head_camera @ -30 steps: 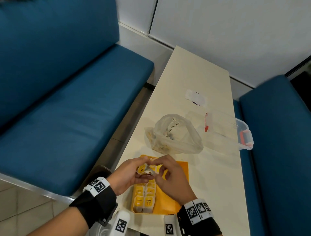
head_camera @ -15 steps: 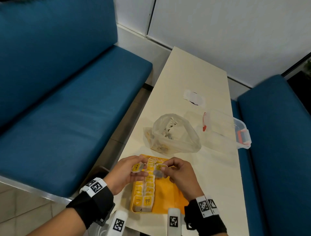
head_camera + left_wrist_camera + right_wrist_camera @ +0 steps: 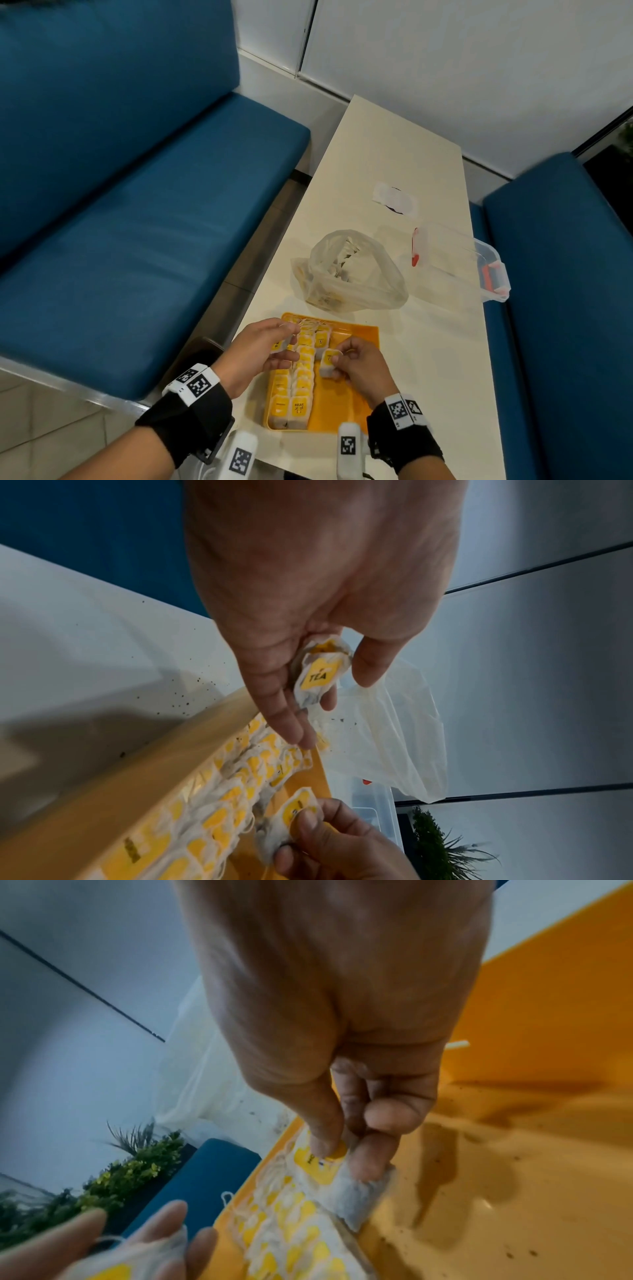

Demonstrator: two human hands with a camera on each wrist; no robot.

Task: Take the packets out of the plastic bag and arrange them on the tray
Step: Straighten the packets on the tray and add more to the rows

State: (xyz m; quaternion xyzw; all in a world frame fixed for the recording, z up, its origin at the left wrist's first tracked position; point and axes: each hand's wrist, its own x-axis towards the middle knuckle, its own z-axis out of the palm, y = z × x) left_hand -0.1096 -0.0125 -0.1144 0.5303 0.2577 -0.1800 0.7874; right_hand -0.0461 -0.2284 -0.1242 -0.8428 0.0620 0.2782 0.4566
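Placing step in hand — one packet (image 3: 328,362) pinched over the tray (image 3: 356,377), a second (image 3: 320,673) waiting.

Packet in the right hand (image 3: 363,368), thumb and fingers clamped on its yellow tag, low beside the two filled rows (image 3: 294,380), third row barely begun. Probably next: set down flat against the neighbours, then release. Left hand (image 3: 263,349) hovering over the rows' far end, fingers loosely curled round its own packet. Plastic bag (image 3: 352,274) just beyond the tray on the table (image 3: 428,359), more packets inside — task well short of done.
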